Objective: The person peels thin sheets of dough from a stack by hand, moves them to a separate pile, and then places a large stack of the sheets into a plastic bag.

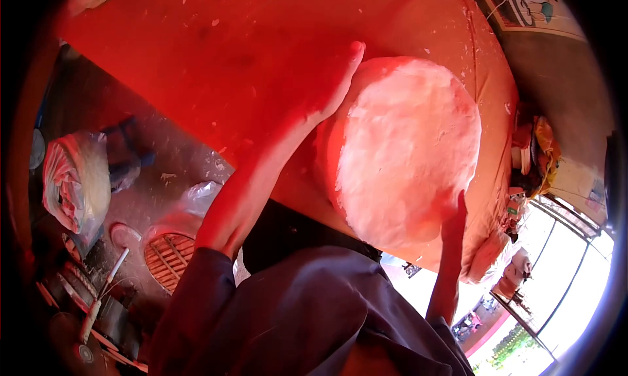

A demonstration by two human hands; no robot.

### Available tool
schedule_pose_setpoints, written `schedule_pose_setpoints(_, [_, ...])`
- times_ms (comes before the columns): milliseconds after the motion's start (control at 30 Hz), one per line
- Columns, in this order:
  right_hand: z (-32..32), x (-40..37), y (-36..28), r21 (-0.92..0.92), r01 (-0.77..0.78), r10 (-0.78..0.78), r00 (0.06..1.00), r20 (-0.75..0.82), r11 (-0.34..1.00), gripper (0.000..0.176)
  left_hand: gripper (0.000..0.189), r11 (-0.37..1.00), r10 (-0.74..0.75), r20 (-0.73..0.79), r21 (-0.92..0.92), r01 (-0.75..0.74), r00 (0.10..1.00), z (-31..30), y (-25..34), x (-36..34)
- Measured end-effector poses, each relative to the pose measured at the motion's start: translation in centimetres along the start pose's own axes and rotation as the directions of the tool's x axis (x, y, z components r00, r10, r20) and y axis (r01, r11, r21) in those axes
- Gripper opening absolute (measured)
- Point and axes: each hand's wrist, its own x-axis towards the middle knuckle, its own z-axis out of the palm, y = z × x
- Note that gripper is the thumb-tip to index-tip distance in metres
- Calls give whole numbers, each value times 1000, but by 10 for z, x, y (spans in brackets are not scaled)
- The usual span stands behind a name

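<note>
A large, round, pale slab [409, 150] with an uneven surface, dough-like in look, is over the red-lit table [216, 55]. Along its upper left edge lies my left hand [340, 85], seen nearly edge-on, with a fingertip stretched out past the slab's rim and nothing visible in its grasp. My right hand [455, 216] touches the lower right edge of the slab; most of its fingers are hidden, so its grip cannot be made out. Pale flecks dot the tabletop.
Down at the left are a clear plastic bag [95, 180], a round slatted wooden piece [170, 261] and cluttered tools [91, 317]. Bags and a yellow wrapper [546, 150] sit beyond the table's right edge. A bright barred opening [566, 265] is at the lower right.
</note>
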Motion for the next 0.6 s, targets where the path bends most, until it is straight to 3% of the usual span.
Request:
schedule_pose_setpoints(33, [-15, 9, 2, -264, 190, -213, 975, -62, 946, 51, 59, 999, 43, -15, -8, -43, 999, -3, 10, -11])
schedule_pose_setpoints(67, [-8, 6, -20, -512, 340, -424, 904, -52, 789, 52, 59, 986, 149, -13, 80, -148, 989, -6, 22, -26])
schedule_pose_setpoints(133, [16, -10, -73, -848, 464, -735, 664, 141, 257, 55, 59, 856, 401, 56, 332, -396, 914, -2, 59, -65])
schedule_pose_setpoints(167, [51, -22, -100, -829, 560, -758, 534, 374, -15, 58, 59, 713, 517, 153, 467, -523, 842, 9, 82, -90])
schedule_pose_setpoints(200, [94, -42, -123, -814, 559, -701, 517, 492, -159, 62, 60, 604, 587, 196, 539, -586, 786, 31, 77, -101])
schedule_pose_setpoints(233, [113, -32, -121, -716, 644, -648, 427, 630, -271, 68, 61, 483, 651, 238, 603, -635, 721, 53, 73, -112])
schedule_pose_setpoints(267, [137, -30, -117, -694, 654, -597, 438, 672, -301, 73, 62, 478, 622, 258, 622, -620, 739, 63, 64, -119])
schedule_pose_setpoints(333, [160, 4, -100, -637, 541, -512, 385, 768, -549, 72, 65, 608, 439, 275, 610, -508, 856, 67, 42, -127])
schedule_pose_setpoints(367, [143, 67, -81, -511, 489, -485, 192, 853, -707, 69, 66, 632, 415, 257, 609, -479, 873, 69, 31, -125])
schedule_pose_setpoints(433, [151, 113, -45, -393, 466, -459, -32, 888, -792, 64, 62, 615, 439, 212, 638, -464, 873, 67, 7, -116])
schedule_pose_setpoints(533, [166, 79, -51, -409, 600, -545, -55, 836, -687, 54, 56, 565, 514, 148, 683, -464, 845, 71, -11, -115])
schedule_pose_setpoints(600, [173, 75, -48, -433, 563, -536, -21, 844, -704, 53, 52, 545, 545, 110, 706, -451, 831, 73, -20, -123])
